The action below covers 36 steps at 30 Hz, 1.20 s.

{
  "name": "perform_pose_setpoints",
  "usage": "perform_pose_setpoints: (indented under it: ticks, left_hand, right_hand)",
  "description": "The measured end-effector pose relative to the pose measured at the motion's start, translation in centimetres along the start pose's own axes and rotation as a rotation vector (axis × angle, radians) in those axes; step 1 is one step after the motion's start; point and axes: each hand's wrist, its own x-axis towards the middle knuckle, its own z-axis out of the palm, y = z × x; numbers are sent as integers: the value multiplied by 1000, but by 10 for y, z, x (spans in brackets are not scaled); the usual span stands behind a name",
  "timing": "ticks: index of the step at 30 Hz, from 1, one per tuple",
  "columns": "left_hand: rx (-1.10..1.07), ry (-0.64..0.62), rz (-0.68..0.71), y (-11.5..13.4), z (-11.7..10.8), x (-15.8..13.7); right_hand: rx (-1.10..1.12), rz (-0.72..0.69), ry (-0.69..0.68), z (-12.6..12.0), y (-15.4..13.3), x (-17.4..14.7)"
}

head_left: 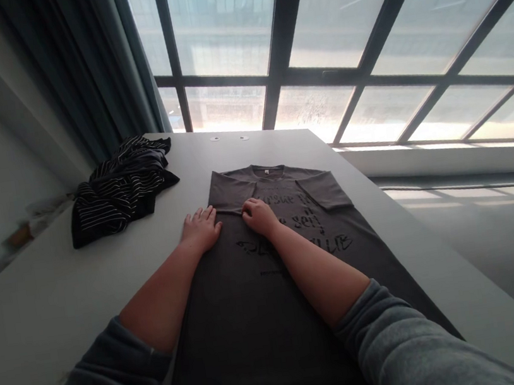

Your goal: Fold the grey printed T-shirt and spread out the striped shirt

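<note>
A dark grey T-shirt [256, 320] lies spread on the white table, its collar toward the window and black lettering across the chest. Both its short sleeves lie over the body. My left hand [200, 229] rests flat at the shirt's left edge, just below the left sleeve, with the fingers slightly apart. On the chest, by the hem of that same sleeve, my right hand [259, 216] has its fingers bent and closed on the fabric. My right forearm covers part of the lettering.
A heap of black-and-white striped clothing [122, 186] sits on the white table [57, 303] at the far left. Two small round fittings are set in the tabletop near its far edge. A dark curtain [90, 63] and large windows stand behind.
</note>
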Motion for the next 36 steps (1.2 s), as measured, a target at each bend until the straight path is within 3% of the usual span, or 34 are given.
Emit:
perform_pose_setpoints:
  ticks: [5, 8, 12, 19, 23, 28, 32, 36]
  left_hand:
    - [14, 0, 19, 2, -3, -3]
    - [27, 15, 48, 2, -2, -5]
    - [18, 23, 77, 0, 1, -3]
    - [27, 3, 38, 4, -3, -3]
    - [129, 22, 54, 9, -5, -5]
    - [245, 13, 81, 16, -14, -2]
    - [324, 54, 69, 45, -26, 13]
    - [288, 176, 111, 128, -29, 38]
  right_hand:
    - [63, 13, -51, -2, -1, 1]
    - [87, -12, -101, -15, 15, -5]
    - [-14, 68, -102, -52, 77, -30]
    - [-288, 432, -105, -111, 210, -108]
    - [-211, 467, -100, -120, 244, -131]
    - [-128, 391, -80, -128, 257, -132]
    - [-83, 369, -53, -134, 263, -131]
    - [-74, 374, -6, -135, 262, -132]
